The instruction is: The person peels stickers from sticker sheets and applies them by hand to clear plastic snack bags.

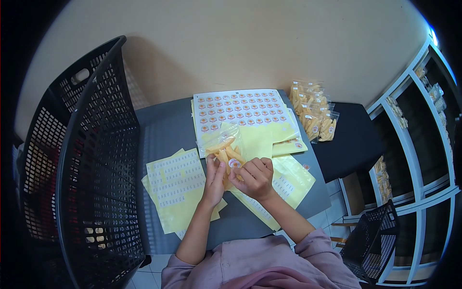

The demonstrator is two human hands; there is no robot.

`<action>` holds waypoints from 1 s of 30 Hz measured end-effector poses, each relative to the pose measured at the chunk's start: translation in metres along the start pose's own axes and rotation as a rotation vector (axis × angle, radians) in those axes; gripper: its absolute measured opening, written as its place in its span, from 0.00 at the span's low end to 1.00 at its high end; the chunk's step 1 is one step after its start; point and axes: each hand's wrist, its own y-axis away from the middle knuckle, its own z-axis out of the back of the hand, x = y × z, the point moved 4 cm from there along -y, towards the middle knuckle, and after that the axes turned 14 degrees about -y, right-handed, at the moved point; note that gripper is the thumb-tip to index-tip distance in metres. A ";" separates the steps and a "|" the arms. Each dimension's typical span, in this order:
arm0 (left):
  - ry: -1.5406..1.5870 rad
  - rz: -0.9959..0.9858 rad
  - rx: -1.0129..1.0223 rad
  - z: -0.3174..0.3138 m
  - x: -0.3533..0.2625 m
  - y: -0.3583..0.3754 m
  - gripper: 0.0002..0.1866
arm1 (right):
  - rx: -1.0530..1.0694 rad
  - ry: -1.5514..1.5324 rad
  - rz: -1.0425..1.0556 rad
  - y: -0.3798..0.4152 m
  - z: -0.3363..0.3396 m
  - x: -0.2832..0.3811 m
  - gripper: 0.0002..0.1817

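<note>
A clear plastic bag of long pale-yellow snack pieces (pixel 223 144) is held up over the sticker sheets in front of me. My left hand (pixel 214 180) grips its left side, thumb on the front. My right hand (pixel 255 177) is closed at the bag's lower right, its fingertips by a round logo sticker (pixel 234 163) on the front. Behind the bag lies a white sheet with rows of round logo stickers (pixel 240 108). Yellow backing sheets with small printed labels lie to the left (pixel 178 178) and right (pixel 293 183), partly under my forearms.
A tall black plastic basket (pixel 96 144) stands along the grey table's (pixel 166 123) left edge. Filled snack bags (pixel 314 113) are piled on a black surface (pixel 353 139) at the right. Beyond are a shelf rack (pixel 409 130) and a smaller black basket (pixel 370 243).
</note>
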 end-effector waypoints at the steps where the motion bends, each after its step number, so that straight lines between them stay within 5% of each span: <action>1: -0.013 -0.002 -0.008 0.000 0.000 0.000 0.21 | 0.013 -0.007 -0.028 -0.001 0.000 -0.001 0.06; 11: 0.031 -0.056 -0.016 0.002 0.000 -0.003 0.21 | 0.078 -0.098 -0.161 0.007 -0.002 0.000 0.08; 19: -0.035 -0.105 -0.027 0.004 -0.001 -0.007 0.23 | 0.285 0.001 -0.318 0.018 -0.001 -0.001 0.26; 30: -0.005 -0.093 -0.006 0.001 0.005 -0.007 0.25 | 0.258 -0.074 -0.443 0.023 -0.003 -0.001 0.32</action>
